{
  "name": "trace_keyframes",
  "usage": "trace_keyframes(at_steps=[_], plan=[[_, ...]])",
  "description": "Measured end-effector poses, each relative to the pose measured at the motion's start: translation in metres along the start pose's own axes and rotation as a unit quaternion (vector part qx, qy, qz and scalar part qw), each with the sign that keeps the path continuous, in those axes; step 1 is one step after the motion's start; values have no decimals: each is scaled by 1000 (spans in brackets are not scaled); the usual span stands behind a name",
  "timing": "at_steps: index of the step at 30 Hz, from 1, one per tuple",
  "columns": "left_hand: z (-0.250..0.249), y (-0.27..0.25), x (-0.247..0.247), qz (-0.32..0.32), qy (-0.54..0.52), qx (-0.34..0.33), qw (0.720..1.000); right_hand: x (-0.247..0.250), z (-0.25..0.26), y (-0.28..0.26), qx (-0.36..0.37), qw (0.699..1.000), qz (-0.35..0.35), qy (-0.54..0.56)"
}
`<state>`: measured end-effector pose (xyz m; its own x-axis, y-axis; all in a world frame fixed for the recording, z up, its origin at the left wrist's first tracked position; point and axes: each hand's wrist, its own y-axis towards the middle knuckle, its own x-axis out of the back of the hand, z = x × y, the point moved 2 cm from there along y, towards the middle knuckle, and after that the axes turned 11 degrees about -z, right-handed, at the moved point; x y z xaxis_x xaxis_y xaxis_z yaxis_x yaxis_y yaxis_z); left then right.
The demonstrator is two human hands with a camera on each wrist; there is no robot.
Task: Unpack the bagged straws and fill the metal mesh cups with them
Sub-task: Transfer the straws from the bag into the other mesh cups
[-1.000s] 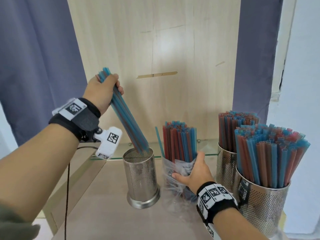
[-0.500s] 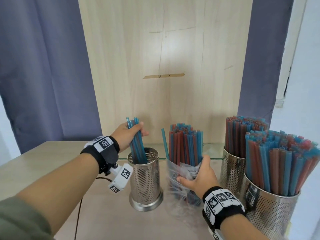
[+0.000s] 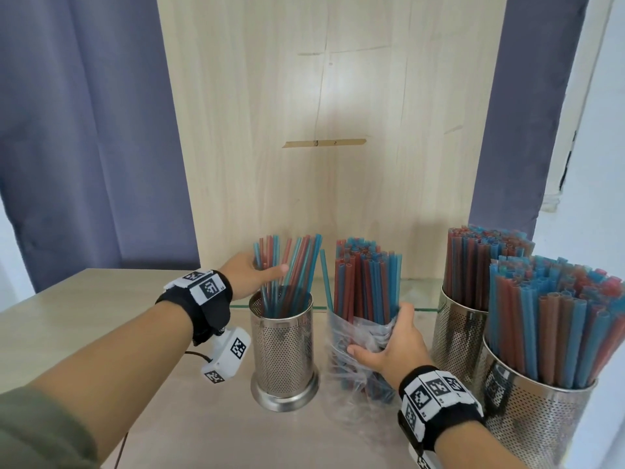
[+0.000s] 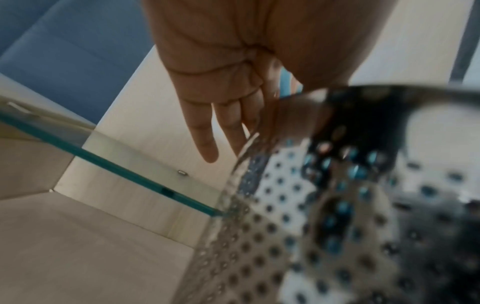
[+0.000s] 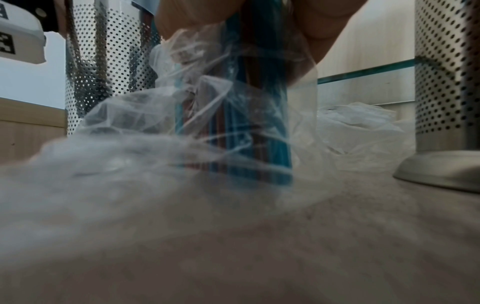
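Straws (image 3: 367, 282) stand upright in the clear bag (image 3: 355, 353) at mid-table, and the bag serves as landmark. The right hand (image 3: 392, 346) curls round it from the near side, thumb on the left, fingers on the right, steadying the bundle. Just left of the bag stands the third cup (image 3: 282, 346). A second ago the left hand (image 3: 252, 272) gripped a blue bunch high above this cup; half a second ago it was lowering the bunch in. Now that bunch (image 3: 287, 269) fans loose inside the cup, and the left hand hangs beside the straw tops with fingers straight, holding nothing. So one more handful is delivered; this cup looks only partly filled, and the bag keeps plenty. Right of the bag, two cups (image 3: 527, 418) are packed full. All rest on a pale wood table (image 3: 203, 434). Behind the bag runs a glass ledge (image 3: 419, 292), then a light wooden panel (image 3: 321, 96), flanked by bluish-grey curtains (image 3: 84, 130).
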<state>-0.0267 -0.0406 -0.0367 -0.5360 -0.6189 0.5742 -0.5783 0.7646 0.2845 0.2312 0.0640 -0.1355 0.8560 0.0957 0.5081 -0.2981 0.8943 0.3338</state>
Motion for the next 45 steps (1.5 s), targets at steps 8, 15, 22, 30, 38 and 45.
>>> trace_keyframes(at_steps=[8,15,22,30,38,45], plan=[[-1,-35,1,18,23,7,1000,4,7,-3,-2,1000,8,13],[24,-76,-12,16,48,-31,998,5,8,-3,-2,1000,-3,0],[22,-93,-32,-117,51,50,991,6,12,-8,24,1000,0,-16],[-19,-140,-57,-113,84,-160,977,13,14,-29,56,994,-23,-95],[-16,-131,-90,82,-128,-53,987,26,23,-72,114,984,-85,108],[-15,-141,-82,66,-220,-53,972,38,18,-80,60,930,37,361]])
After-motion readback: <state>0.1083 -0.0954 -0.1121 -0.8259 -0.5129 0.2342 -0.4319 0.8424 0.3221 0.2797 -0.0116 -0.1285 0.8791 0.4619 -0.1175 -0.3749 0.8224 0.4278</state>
